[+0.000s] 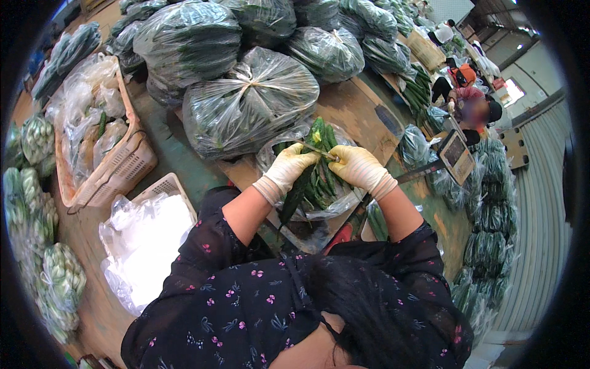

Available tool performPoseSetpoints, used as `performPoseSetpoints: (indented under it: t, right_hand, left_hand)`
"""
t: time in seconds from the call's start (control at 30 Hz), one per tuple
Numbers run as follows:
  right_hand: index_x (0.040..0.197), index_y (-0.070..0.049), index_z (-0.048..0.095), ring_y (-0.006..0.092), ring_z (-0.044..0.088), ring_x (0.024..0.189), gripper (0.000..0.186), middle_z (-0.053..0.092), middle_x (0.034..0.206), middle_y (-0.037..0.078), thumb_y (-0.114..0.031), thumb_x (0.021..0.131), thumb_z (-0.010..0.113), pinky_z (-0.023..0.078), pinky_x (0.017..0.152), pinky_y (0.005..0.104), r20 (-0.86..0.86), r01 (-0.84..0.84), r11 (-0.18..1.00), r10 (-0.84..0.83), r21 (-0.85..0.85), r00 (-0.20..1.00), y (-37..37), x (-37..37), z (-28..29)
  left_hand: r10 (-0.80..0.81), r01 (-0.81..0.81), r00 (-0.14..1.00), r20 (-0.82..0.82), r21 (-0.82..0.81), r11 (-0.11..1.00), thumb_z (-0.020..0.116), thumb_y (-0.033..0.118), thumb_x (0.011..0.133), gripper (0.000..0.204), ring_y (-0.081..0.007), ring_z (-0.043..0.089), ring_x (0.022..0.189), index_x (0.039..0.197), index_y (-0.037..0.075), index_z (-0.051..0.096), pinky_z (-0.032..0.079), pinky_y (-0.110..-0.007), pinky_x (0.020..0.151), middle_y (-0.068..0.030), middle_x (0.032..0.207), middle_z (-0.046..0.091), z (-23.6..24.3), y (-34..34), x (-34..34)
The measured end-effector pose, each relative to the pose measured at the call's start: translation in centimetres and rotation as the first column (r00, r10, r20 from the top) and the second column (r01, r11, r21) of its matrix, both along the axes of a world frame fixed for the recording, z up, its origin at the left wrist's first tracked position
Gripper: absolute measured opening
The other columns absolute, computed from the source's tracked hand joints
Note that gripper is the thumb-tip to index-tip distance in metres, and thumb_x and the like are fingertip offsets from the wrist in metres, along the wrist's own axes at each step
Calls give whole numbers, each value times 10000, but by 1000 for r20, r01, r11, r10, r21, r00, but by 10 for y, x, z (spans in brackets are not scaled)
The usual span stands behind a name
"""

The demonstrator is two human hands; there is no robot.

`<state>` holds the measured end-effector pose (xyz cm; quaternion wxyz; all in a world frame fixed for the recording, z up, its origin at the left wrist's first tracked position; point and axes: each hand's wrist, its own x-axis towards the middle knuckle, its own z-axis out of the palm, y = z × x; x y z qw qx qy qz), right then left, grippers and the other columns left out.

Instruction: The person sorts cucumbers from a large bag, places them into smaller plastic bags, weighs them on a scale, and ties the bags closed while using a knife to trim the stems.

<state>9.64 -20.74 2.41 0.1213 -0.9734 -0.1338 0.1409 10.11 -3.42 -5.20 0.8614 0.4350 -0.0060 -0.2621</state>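
My left hand [289, 166] and my right hand [356, 167], both in whitish, yellow-stained gloves, are closed on a thin strip [316, 149] stretched between their fingers, too small to make out clearly. It lies over a pile of dark green cucumbers [322, 184] in an open clear plastic bag [332, 206] on a flat board. The left hand is on the left side of the pile, beside a dark elongated cucumber; the right is on the pile's right side. A large tied bag of greens [252, 101] sits just behind them.
Stuffed bags [187, 52] fill the back. At left are a crate of bags [138, 163], a tray of white plastic sheets [144, 240] and bundled produce [58, 277]. At right are a scale [458, 157], co-workers [473, 120] and stacked bags [491, 246].
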Motion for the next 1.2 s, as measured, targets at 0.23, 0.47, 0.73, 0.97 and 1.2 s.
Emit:
performPoseSetpoints:
  t: [0.23,0.47,0.73,0.97,1.2]
  right_hand:
    - [1028,-24,608,211,620,799,256,654,876,120,-154,808,600,479,700,319,60,-70,912,50,404,997,26,-9,3]
    - [1053,-7,604,54,488,579,219,584,754,13,-72,847,570,390,521,178,-304,359,620,-198,698,932,4,-32,8]
    - [1087,-19,593,49,485,533,251,589,752,11,-134,865,572,337,450,158,-437,469,571,-203,674,876,3,-35,-10]
    - [1155,14,548,96,552,643,346,602,801,21,-176,867,570,457,584,209,-691,671,293,-48,681,722,-36,-49,-73]
    - [1127,11,554,128,552,651,310,594,809,37,-166,873,544,478,584,264,-740,741,-28,24,671,672,-80,-61,-112]
  left_hand:
    - [0,-33,995,-103,-315,949,545,125,863,146,-161,584,687,962,22,575,501,-304,648,-71,819,625,-9,34,-7]
    - [309,-384,923,-229,-474,792,532,146,847,231,-310,578,786,972,-47,511,497,-449,764,-172,877,585,14,153,-3]
    - [829,-885,456,-325,-265,383,573,430,831,672,-388,508,1055,1227,-49,316,416,-569,914,-206,1117,487,75,331,31]
    - [412,-527,818,-401,-238,816,569,321,838,254,-277,569,844,909,85,504,485,-444,758,-113,926,563,-17,145,16]
    - [330,-429,861,-386,-204,880,597,260,830,205,-250,572,810,928,95,527,478,-398,724,-89,931,586,-29,69,29]
